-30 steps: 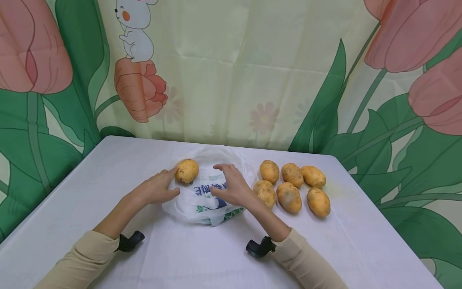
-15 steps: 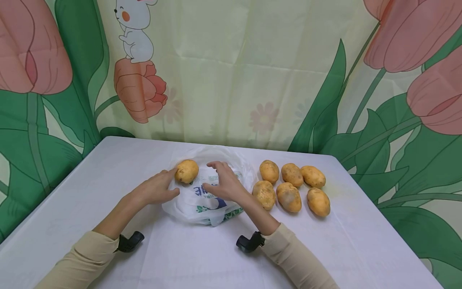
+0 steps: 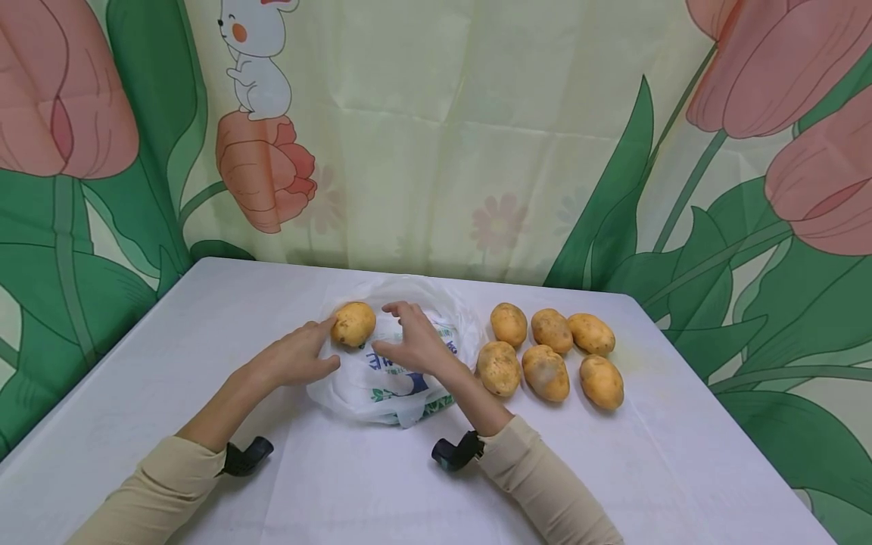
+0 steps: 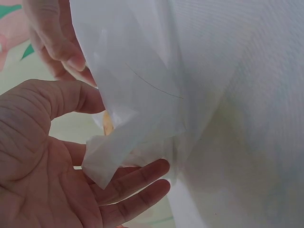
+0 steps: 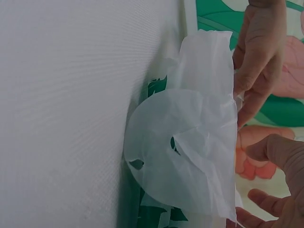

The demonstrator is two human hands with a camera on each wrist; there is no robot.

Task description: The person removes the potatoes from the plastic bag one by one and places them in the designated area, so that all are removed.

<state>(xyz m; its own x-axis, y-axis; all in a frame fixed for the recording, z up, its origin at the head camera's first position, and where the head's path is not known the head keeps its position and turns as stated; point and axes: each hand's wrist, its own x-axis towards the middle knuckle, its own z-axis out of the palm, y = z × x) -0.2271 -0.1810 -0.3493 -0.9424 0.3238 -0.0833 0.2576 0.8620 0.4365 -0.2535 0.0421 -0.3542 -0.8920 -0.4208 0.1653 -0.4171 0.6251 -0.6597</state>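
Observation:
A white plastic bag [image 3: 409,405] with blue and green print lies flat on the table, and one potato [image 3: 354,324] rests on its left part. My left hand [image 3: 296,354] is at the bag's left edge, its fingertips beside the potato; whether they touch it I cannot tell. In the left wrist view, the fingers of the left hand [image 4: 52,142] are spread behind a thin flap of the bag [image 4: 137,104]. My right hand [image 3: 415,341] hovers over the bag's middle, thumb and fingers apart with nothing between them. In the right wrist view, the bag [image 5: 185,147] partly hides its fingers.
Several more potatoes [image 3: 545,371] sit to the right of the bag in two loose rows. A white cloth covers the table [image 3: 341,492]. Behind its far edge hangs a backdrop [image 3: 422,151] with printed tulips and a rabbit.
My right hand has moved left over the bag, toward the potato on it. The left hand, the bag and the potatoes stay where they were.

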